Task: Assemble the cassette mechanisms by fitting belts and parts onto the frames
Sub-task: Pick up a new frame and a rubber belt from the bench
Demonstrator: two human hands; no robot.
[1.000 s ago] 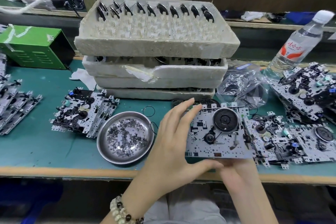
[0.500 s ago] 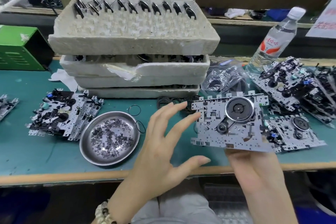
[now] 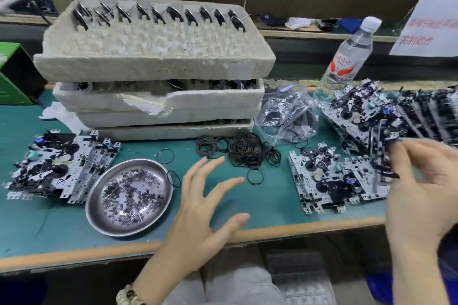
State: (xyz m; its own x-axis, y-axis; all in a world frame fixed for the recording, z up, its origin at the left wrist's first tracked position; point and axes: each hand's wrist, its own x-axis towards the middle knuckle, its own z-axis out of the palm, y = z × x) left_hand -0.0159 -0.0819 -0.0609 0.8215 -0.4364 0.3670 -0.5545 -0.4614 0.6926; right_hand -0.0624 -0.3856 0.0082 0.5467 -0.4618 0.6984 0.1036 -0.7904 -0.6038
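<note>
While the left hand (image 3: 198,208) hovers spread above the smooth teal bench (image 3: 272,200) at lower centre, the blurred right hand (image 3: 421,188) pinches a perforated silver metal frame (image 3: 380,146), edge-up, at the right edge.

- Foam trays (image 3: 153,69): 4, in one stack.
- Metal discs (image 3: 173,16) in the top tray: about 12; overlap prevents an exact count.
- Steel dish (image 3: 99,220): 1.
- Small rings (image 3: 131,195) in it: too many to count.
- Belts: 1 big heap (image 3: 244,153), uncountable; 4 single belts (image 3: 247,177) apart from it.
- Mechanisms: 3 piles: left pile (image 3: 59,168), right front pile (image 3: 329,181), right rear pile (image 3: 396,111); units per pile unreadable.
- Water bottle (image 3: 347,57): 1.
- Plastic bag (image 3: 285,116): 1.
- Green box (image 3: 12,74): 1.
</note>
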